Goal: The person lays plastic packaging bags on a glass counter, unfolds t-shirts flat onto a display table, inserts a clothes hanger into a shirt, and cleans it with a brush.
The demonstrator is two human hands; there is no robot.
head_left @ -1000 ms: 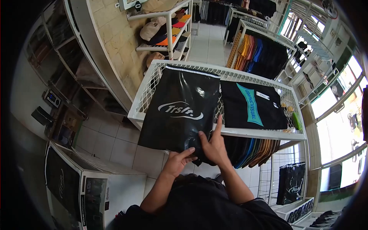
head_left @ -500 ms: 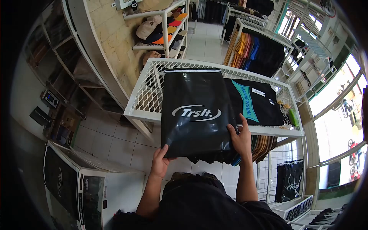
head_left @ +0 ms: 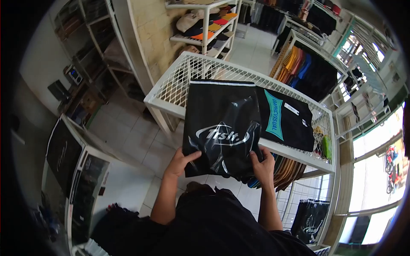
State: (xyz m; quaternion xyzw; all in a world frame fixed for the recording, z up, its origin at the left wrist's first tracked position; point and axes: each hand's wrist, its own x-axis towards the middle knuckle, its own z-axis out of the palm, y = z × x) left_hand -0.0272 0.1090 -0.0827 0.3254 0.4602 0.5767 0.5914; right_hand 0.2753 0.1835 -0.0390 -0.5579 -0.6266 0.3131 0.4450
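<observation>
A glossy black plastic bag with a white "Trslt." logo is held up between both hands, its white-striped top edge over the mesh table. My left hand pinches its lower left side, thumb on the front. On the lower right side, my right hand grips it the same way, fingers mostly behind. Creases run through the lower part of the bag. Just right of it, a folded black shirt with a teal "GRAPHICVISUAL" print and a white tag lies on the table.
The white mesh table stands in front, with a green item at its right end. Clothes hang below it. Cap shelves are behind, a shirt rack at the back right, a white cabinet at the left.
My left hand has moved up the bag's left side, its thumb now on the front. My right hand sits lower on the right side. The bag has creased, and the view has turned.
</observation>
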